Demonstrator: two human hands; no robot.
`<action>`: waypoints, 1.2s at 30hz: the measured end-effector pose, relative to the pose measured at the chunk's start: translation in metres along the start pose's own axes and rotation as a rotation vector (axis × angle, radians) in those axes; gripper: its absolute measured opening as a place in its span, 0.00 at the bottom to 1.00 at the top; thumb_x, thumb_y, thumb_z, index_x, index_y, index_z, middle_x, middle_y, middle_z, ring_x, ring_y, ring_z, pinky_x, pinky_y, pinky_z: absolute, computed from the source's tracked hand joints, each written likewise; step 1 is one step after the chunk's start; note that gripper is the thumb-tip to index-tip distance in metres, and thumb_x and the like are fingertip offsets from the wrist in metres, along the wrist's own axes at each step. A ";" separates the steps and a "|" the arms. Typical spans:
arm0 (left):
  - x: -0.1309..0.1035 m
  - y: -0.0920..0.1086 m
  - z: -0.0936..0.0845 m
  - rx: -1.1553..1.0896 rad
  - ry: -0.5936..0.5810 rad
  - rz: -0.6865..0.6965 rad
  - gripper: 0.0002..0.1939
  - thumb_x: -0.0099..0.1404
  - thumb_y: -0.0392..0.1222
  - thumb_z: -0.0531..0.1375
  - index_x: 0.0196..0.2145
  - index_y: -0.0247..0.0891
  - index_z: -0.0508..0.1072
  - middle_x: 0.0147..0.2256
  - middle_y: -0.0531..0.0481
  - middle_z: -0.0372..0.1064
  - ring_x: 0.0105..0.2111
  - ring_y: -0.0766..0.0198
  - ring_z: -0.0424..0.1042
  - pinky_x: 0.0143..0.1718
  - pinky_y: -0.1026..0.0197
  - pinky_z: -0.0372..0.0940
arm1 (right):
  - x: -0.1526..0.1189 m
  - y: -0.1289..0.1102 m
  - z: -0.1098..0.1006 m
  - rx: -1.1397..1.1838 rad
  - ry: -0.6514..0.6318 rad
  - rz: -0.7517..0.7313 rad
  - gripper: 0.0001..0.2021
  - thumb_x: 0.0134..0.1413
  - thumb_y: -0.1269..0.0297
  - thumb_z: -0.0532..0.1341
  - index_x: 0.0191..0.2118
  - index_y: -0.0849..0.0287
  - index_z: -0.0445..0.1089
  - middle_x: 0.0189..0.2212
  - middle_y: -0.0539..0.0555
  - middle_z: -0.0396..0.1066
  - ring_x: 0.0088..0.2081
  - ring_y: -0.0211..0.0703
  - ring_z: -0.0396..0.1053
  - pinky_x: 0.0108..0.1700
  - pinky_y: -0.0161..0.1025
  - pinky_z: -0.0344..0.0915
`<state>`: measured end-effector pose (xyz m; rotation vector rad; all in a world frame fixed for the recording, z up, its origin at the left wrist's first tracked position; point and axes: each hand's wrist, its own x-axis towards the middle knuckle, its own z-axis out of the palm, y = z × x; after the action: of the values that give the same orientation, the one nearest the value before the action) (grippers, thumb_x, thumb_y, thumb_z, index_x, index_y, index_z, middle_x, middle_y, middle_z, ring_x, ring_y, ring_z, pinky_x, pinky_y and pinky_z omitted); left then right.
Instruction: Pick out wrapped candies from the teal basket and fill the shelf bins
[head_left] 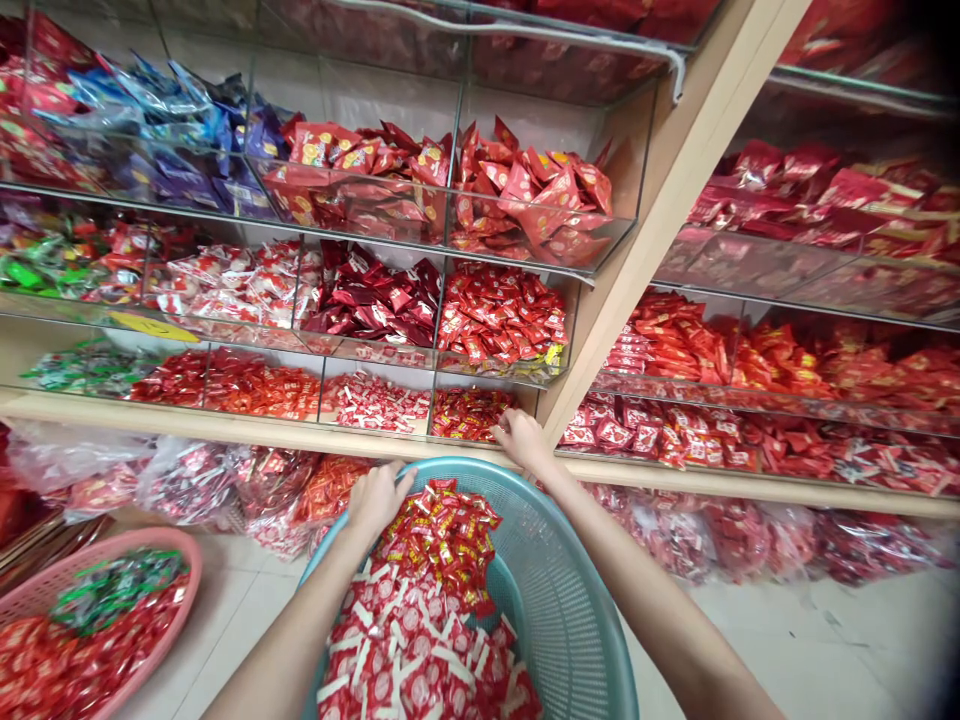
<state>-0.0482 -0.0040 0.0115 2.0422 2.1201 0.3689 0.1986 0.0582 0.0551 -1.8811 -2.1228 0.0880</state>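
Note:
A large teal plastic basket (574, 560) stands below the shelf, holding red and yellow wrapped candies (442, 540) at the far side and red and white wrapped candies (427, 660) nearer me. At the basket's far left rim is my left hand (377, 497), its fingers closed over the edge. My right hand (523, 438) reaches past the far right rim to the front of a low bin of small red candies (471, 412). Its fingers are curled in, and whatever they hold is hidden.
Clear-walled shelf bins hold red packets (532, 190), maroon packets (375, 295) and blue packets (161, 100). A slanting wooden post (667, 215) divides the shelving. On the tiled floor at left sits a pink basket (187, 565) of candies; plastic bags (187, 480) lie under the shelf.

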 end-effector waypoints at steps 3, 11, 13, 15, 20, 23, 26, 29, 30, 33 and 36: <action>0.000 -0.002 0.002 0.016 0.011 0.007 0.29 0.62 0.60 0.40 0.45 0.44 0.71 0.35 0.41 0.74 0.36 0.51 0.73 0.35 0.57 0.63 | 0.035 0.002 0.007 -0.184 -0.033 -0.017 0.20 0.54 0.60 0.54 0.51 0.62 0.59 0.52 0.64 0.58 0.52 0.50 0.57 0.48 0.39 0.55; 0.000 -0.005 0.003 0.039 -0.009 0.024 0.27 0.61 0.60 0.43 0.46 0.45 0.70 0.36 0.42 0.74 0.35 0.53 0.73 0.35 0.58 0.63 | 0.080 0.009 0.044 -0.317 -0.335 0.053 0.34 0.47 0.66 0.59 0.60 0.63 0.49 0.58 0.67 0.49 0.58 0.56 0.49 0.57 0.49 0.45; -0.001 -0.004 0.002 0.056 -0.008 0.025 0.27 0.61 0.60 0.43 0.46 0.44 0.69 0.36 0.41 0.74 0.35 0.52 0.73 0.35 0.57 0.62 | 0.081 0.010 0.047 -0.320 -0.348 0.049 0.32 0.49 0.66 0.58 0.60 0.61 0.49 0.56 0.67 0.53 0.56 0.55 0.53 0.55 0.49 0.47; -0.002 -0.003 0.002 0.064 -0.007 0.023 0.27 0.61 0.60 0.43 0.47 0.44 0.69 0.36 0.40 0.74 0.35 0.52 0.73 0.35 0.57 0.62 | 0.079 0.011 0.047 -0.327 -0.344 0.035 0.30 0.50 0.65 0.56 0.60 0.59 0.49 0.55 0.66 0.55 0.56 0.55 0.54 0.54 0.50 0.49; -0.004 0.001 -0.001 0.051 -0.014 0.015 0.27 0.61 0.60 0.43 0.48 0.44 0.68 0.37 0.40 0.74 0.36 0.51 0.73 0.35 0.56 0.62 | 0.071 0.016 0.043 -0.336 -0.325 -0.026 0.30 0.52 0.63 0.56 0.61 0.55 0.47 0.56 0.64 0.54 0.56 0.53 0.52 0.53 0.49 0.50; -0.004 0.002 -0.002 0.045 -0.015 0.022 0.26 0.62 0.59 0.43 0.48 0.44 0.68 0.36 0.41 0.74 0.36 0.52 0.73 0.35 0.56 0.62 | 0.071 0.014 0.045 -0.339 -0.332 -0.028 0.30 0.52 0.65 0.56 0.61 0.56 0.47 0.56 0.65 0.54 0.55 0.52 0.55 0.52 0.48 0.53; -0.004 0.001 -0.002 0.050 -0.013 0.034 0.26 0.62 0.58 0.42 0.48 0.44 0.68 0.36 0.41 0.74 0.36 0.52 0.73 0.35 0.57 0.62 | 0.073 0.011 0.049 -0.342 -0.331 -0.009 0.25 0.56 0.69 0.50 0.60 0.57 0.50 0.54 0.67 0.57 0.52 0.52 0.60 0.48 0.49 0.57; -0.004 0.000 -0.002 0.054 -0.015 0.040 0.25 0.63 0.57 0.42 0.48 0.43 0.67 0.36 0.42 0.74 0.36 0.52 0.73 0.34 0.58 0.62 | 0.074 0.011 0.050 -0.335 -0.313 -0.026 0.23 0.57 0.71 0.47 0.59 0.56 0.50 0.53 0.66 0.59 0.50 0.50 0.63 0.47 0.47 0.59; -0.004 0.000 -0.002 0.051 -0.019 0.039 0.25 0.63 0.56 0.42 0.48 0.43 0.67 0.36 0.42 0.74 0.36 0.53 0.73 0.34 0.58 0.62 | 0.074 0.012 0.049 -0.332 -0.307 -0.039 0.24 0.57 0.71 0.47 0.60 0.55 0.49 0.53 0.66 0.58 0.51 0.49 0.63 0.48 0.46 0.59; -0.004 0.001 -0.003 0.038 -0.029 0.038 0.25 0.63 0.57 0.42 0.48 0.42 0.67 0.36 0.42 0.73 0.36 0.53 0.73 0.35 0.59 0.62 | 0.073 0.016 0.047 -0.326 -0.304 -0.073 0.25 0.57 0.70 0.48 0.61 0.54 0.47 0.54 0.64 0.58 0.51 0.48 0.63 0.48 0.44 0.60; -0.004 0.002 -0.003 0.034 -0.029 0.044 0.26 0.62 0.58 0.43 0.48 0.42 0.67 0.38 0.42 0.73 0.37 0.53 0.72 0.35 0.59 0.62 | 0.073 0.016 0.046 -0.329 -0.318 -0.068 0.25 0.57 0.69 0.47 0.61 0.55 0.47 0.53 0.65 0.59 0.49 0.49 0.65 0.46 0.44 0.62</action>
<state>-0.0469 -0.0084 0.0147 2.1024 2.0816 0.3100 0.1951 0.1393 0.0205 -2.0891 -2.5442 0.0246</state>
